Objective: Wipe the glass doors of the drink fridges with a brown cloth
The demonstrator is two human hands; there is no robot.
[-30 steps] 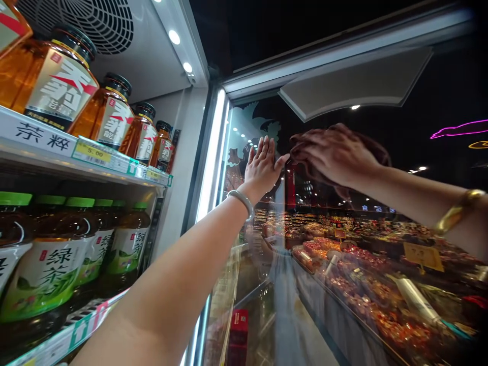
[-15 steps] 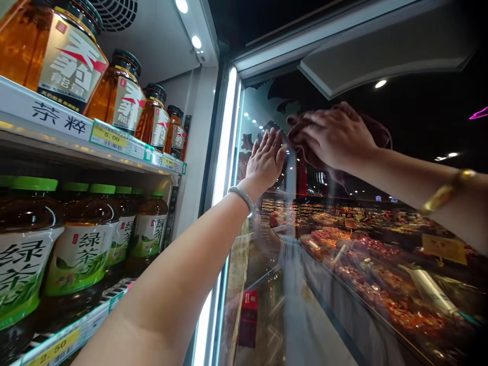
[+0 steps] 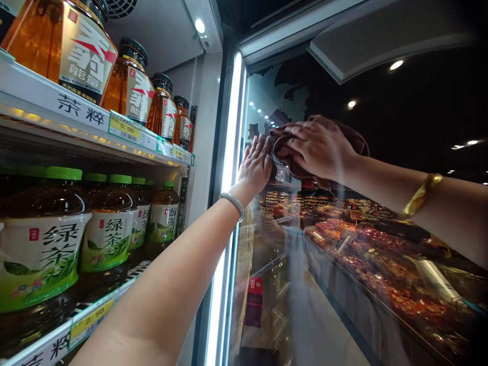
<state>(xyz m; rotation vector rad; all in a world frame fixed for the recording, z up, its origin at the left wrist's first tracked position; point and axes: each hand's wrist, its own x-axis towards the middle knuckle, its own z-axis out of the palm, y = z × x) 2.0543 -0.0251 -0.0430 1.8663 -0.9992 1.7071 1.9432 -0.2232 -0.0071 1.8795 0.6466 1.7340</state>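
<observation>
My left hand [image 3: 254,166], with a grey bangle on its wrist, lies flat with fingers stretched against the glass door [image 3: 301,300], close to the lit strip at its edge. To the right of it, my right hand [image 3: 324,151] presses a dark brown cloth [image 3: 353,136] against the same glass. The cloth bunches around the fingers and sticks out past the back of the hand. A gold bangle circles the right wrist. Parts of the cloth under the palm are hidden.
At left, cooler shelves hold amber drink bottles [image 3: 89,51] above green-capped tea bottles [image 3: 107,223]. A bright light strip [image 3: 231,157] runs down the door's edge. Through the glass show store displays [image 3: 366,254] and a red box [image 3: 254,300].
My right hand has moved left and slightly down across the glass with the cloth, nearer my left hand. The left hand stays flat on the glass. The view has shifted slightly.
</observation>
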